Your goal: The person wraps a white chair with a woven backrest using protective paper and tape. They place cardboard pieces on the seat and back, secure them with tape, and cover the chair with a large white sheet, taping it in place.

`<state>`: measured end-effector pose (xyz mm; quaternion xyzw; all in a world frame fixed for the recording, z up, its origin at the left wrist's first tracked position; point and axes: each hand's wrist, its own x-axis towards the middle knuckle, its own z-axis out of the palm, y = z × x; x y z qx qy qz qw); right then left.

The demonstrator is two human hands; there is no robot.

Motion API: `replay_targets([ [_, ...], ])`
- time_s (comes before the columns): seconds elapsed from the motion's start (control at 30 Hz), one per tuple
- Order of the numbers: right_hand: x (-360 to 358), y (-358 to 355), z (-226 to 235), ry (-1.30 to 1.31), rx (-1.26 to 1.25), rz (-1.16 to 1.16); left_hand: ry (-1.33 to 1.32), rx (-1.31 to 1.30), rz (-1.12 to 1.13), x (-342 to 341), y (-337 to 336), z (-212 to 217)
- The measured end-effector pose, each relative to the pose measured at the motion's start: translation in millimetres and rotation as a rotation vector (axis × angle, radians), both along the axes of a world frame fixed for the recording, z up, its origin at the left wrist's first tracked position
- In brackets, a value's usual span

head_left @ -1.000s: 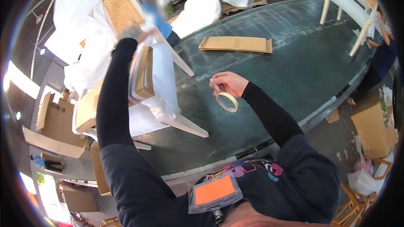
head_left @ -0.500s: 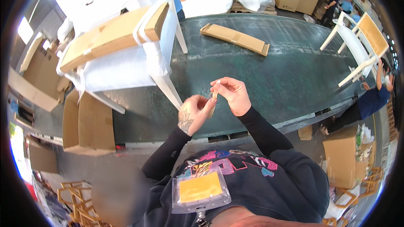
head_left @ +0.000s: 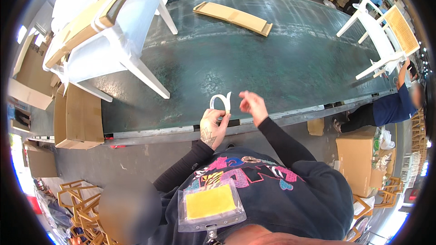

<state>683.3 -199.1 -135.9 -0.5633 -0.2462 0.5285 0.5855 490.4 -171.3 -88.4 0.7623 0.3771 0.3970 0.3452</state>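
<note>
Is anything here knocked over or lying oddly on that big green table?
Yes. The white chair on the green table lies on its side, legs sticking out, partly wrapped. A flat cardboard strip lies loose farther back. The left hand holds a tape roll; the right hand is empty.

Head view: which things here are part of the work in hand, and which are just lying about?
In hand:
- white roll of tape, held by the left hand
- right hand, open beside it

Lying about:
- white chair wrapped in cardboard on the dark green table
- flat cardboard strip
- second white chair
- cardboard boxes
</note>
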Motion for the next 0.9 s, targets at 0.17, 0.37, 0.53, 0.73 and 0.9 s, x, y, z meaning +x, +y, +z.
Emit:
replay_targets([
  [0.17, -21.7, -61.5, 0.0, -0.1, 0.141, 0.211, -0.098, -0.245, -0.001, 41.3, -9.0, -44.9],
  [0.37, 52.2, -54.5, -53.4, -0.893, 0.127, -0.131, 0.024, -0.472, -0.076, 85.7, -7.0, -63.6],
  [0.53, 165.9, -55.9, -91.7, -1.489, -0.426, -0.1, 0.115, -0.533, -0.197, 44.9, 11.3, -47.5],
  [0.73, 192.6, -44.6, -116.7, -1.588, -0.757, 0.172, -0.166, -0.542, -0.011, -78.6, 77.8, -7.2],
  [0.9, 167.3, 9.5, -77.5, -1.491, -0.546, -0.067, -0.264, 0.106, 0.394, -227.7, 179.0, 151.6],
])
